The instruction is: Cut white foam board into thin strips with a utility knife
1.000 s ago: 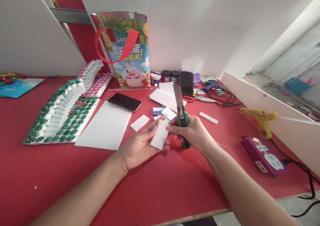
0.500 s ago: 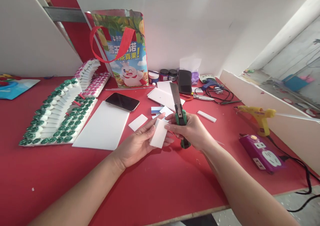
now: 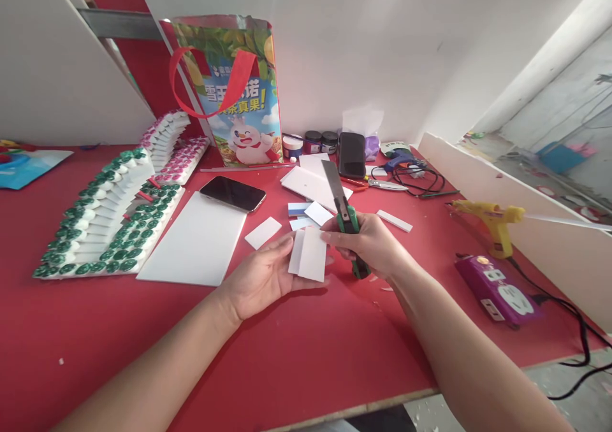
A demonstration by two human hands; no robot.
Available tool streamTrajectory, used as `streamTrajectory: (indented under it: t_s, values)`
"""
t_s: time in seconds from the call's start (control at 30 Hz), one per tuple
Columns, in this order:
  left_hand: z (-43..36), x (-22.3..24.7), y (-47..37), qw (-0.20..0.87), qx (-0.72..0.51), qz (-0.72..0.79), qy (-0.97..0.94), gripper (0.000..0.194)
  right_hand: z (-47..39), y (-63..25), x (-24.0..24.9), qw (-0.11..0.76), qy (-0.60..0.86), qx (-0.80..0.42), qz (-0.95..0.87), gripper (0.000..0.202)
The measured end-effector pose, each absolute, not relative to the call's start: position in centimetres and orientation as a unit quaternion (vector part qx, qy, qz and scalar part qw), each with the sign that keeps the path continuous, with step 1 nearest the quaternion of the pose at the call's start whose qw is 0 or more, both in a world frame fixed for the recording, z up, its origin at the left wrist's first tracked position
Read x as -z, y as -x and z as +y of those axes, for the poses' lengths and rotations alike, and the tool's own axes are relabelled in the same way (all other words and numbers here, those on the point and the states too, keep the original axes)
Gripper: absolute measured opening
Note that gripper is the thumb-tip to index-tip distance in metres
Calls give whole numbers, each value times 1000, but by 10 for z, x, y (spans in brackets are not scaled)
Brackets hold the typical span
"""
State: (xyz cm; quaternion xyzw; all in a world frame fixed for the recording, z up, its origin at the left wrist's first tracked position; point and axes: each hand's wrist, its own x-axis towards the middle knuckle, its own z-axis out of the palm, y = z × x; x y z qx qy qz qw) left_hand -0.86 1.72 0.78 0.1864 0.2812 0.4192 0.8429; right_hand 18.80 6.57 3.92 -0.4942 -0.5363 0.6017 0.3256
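Observation:
Two small white foam board pieces (image 3: 313,257) overlap, one fanned out from behind the other. My left hand (image 3: 262,269) holds them from the left, thumb on top and fingers underneath. My right hand (image 3: 370,244) pinches the upper right edge of the front piece. That same hand also grips a utility knife (image 3: 349,222) with a green and black handle, its long blade pointing up and away. Just beyond my hands lie more small white and bluish pieces (image 3: 318,213). Another white rectangle (image 3: 262,232) rests left of them.
At left stand a white model with green and pink dots (image 3: 124,253), a white board (image 3: 191,247) and a phone (image 3: 233,194). A gift bag (image 3: 248,100) and paint jars (image 3: 313,142) are at the back. A yellow glue gun (image 3: 497,218) and purple power strip (image 3: 497,292) sit right.
The white pieces, stacked as one before, are now spread apart sideways, showing two. My right hand and the knife have shifted slightly; the knife tilts a little more.

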Motion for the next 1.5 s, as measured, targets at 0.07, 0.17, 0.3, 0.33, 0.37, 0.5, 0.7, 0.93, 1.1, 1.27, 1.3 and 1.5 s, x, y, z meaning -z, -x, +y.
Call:
streamTrajectory:
  t_s: [0.07, 0.17, 0.3, 0.33, 0.37, 0.5, 0.7, 0.93, 1.1, 1.27, 1.3, 1.5]
  values:
    - [15, -9, 6, 840, -419, 282, -197, 34, 64, -184, -39, 324, 499, -591, -545, 25]
    - [11, -9, 2, 825, -431, 288, -224, 36, 62, -182, -38, 337, 499, -586, -542, 27]
    - [9, -8, 1, 811, -438, 296, -251, 39, 61, -180, -37, 340, 494, -583, -548, 29]
    - [9, -8, 1, 812, -437, 293, -253, 39, 60, -179, -36, 342, 492, -582, -549, 29]
    - [9, -9, 1, 814, -436, 289, -254, 39, 59, -179, -36, 342, 492, -582, -549, 29]
    - [11, -12, 3, 831, -415, 287, -234, 37, 59, -178, -36, 346, 496, -579, -547, 30]
    - [12, -9, 5, 858, -387, 258, -215, 36, 59, -178, -38, 339, 501, -580, -546, 31]
    - [12, -13, 6, 837, -388, 285, -261, 37, 59, -181, -37, 304, 496, -595, -555, 36]
    - [14, -16, 13, 763, -340, 406, -370, 38, 60, -186, -37, 237, 502, -616, -558, 32]
    - [18, -16, 25, 625, -317, 516, -493, 36, 61, -190, -35, 175, 526, -613, -562, 23]
    - [19, -17, 27, 600, -317, 530, -508, 36, 62, -191, -36, 170, 532, -609, -563, 22]
    - [20, -17, 38, 483, -300, 593, -570, 37, 66, -199, -39, 166, 520, -599, -586, 18]
